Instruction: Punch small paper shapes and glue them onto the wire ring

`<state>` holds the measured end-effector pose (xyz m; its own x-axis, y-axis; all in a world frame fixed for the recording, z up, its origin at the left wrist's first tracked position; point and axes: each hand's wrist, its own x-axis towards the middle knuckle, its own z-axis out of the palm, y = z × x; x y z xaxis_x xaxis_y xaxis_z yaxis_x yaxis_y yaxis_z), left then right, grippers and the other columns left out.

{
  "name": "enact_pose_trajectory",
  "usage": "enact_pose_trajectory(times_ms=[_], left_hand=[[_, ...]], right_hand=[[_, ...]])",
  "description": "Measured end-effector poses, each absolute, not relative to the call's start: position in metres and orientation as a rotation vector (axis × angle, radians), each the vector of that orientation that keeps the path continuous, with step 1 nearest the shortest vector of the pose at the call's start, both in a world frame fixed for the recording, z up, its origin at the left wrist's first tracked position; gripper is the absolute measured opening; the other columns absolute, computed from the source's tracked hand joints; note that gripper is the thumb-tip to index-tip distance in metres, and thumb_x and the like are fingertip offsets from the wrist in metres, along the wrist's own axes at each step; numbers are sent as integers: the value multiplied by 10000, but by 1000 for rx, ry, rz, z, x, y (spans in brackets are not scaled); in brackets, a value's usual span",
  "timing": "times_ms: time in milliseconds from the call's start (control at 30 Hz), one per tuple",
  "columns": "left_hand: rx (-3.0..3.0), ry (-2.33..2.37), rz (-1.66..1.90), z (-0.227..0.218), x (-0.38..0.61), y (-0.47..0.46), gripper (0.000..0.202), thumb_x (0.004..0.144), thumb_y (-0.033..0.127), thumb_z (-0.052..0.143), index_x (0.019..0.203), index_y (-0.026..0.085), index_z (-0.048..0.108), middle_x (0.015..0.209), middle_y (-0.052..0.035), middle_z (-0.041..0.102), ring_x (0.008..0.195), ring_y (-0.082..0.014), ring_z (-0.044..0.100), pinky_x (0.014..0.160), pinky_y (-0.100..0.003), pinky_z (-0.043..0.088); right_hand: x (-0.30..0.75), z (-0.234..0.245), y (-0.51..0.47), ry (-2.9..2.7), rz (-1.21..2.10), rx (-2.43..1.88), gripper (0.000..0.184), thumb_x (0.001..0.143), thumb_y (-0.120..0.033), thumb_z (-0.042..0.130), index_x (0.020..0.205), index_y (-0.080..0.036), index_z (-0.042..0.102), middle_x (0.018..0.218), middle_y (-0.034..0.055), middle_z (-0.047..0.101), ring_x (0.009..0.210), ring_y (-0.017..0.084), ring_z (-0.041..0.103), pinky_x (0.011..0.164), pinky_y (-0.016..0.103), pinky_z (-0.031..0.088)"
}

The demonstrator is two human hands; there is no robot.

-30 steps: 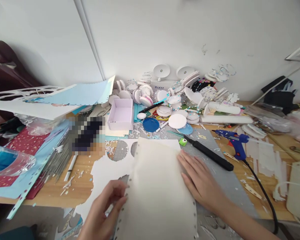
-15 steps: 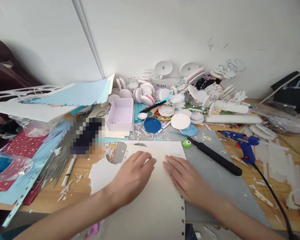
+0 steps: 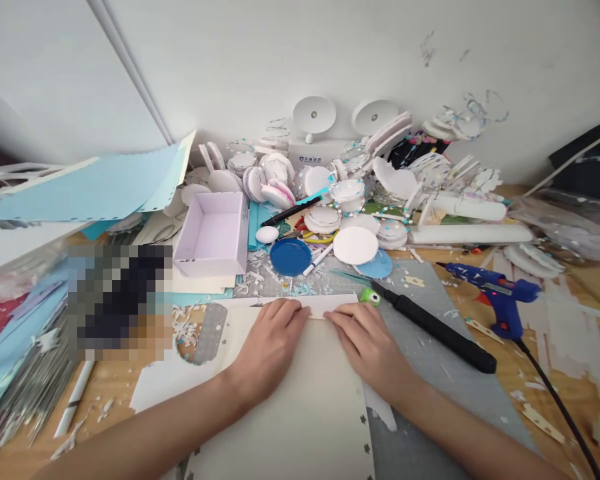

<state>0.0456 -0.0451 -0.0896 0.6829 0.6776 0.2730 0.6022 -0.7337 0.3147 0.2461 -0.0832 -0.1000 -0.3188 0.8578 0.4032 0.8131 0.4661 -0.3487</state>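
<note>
A cream sheet of paper (image 3: 310, 413) lies in front of me, with small flower-shaped holes punched along its side edges. My left hand (image 3: 273, 343) is closed at its far edge, fingers curled down and thumb pressed against the paper. My right hand (image 3: 373, 343) pinches the same edge a little to the right, with a short strip of the edge showing between the two hands. Beneath the sheet is a torn white sheet (image 3: 167, 380), resting on a grey cutting mat (image 3: 430, 393). Beyond my right fingers sits a small green craft punch (image 3: 370, 297).
A black-handled tool (image 3: 440, 330) lies right of the sheet, near a blue hot glue gun (image 3: 500, 290) with its cord. Behind are a lilac box (image 3: 213, 233), a blue lid (image 3: 291, 257) and piled white foam discs (image 3: 355, 245). Wire stems (image 3: 25, 380) lie left.
Both hands have come onto the far edge of the cream sheet. My right fingers, flatter before, are now bent in a pinch. The camera view has shifted slightly.
</note>
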Motion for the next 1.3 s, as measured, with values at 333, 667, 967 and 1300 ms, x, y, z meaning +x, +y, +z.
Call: enact_pose_trajectory(times_ms=[333, 667, 967, 1300], left_hand=[[2725, 917, 593, -84, 45, -45, 294, 934, 75, 332, 1145, 66, 535, 1006, -138, 574, 949, -245, 494, 813, -397, 481], [2797, 892, 562, -86, 45, -48, 366, 847, 24, 390, 1193, 53, 507, 997, -152, 619, 929, -259, 540, 825, -421, 499], [2756, 917, 379, -80, 40, -54, 432, 833, 97, 415, 1260, 79, 474, 1161, -160, 584, 1077, -274, 529, 931, -433, 478], [2784, 1218, 232, -75, -10, -72, 492, 901, 224, 390, 1362, 51, 383, 1365, -178, 481, 1276, -304, 422, 996, -435, 450]], right_hand=[[248, -96, -85, -2213, 80, -1298, 241, 909, -97, 427, 1046, -102, 625, 921, 107, 620, 871, 203, 527, 797, 368, 426], [247, -100, -86, -2275, -20, -1344, 254, 910, -108, 412, 1010, -119, 646, 854, 96, 648, 820, 194, 549, 757, 367, 434], [244, -89, -91, -2522, 52, -1179, 473, 892, -132, 408, 1363, -95, 418, 1315, 121, 545, 1245, 202, 470, 1008, 369, 449], [250, -92, -120, -2412, -108, -1443, 470, 887, -141, 408, 1354, -91, 404, 1333, 105, 532, 1215, 186, 508, 1026, 375, 415]])
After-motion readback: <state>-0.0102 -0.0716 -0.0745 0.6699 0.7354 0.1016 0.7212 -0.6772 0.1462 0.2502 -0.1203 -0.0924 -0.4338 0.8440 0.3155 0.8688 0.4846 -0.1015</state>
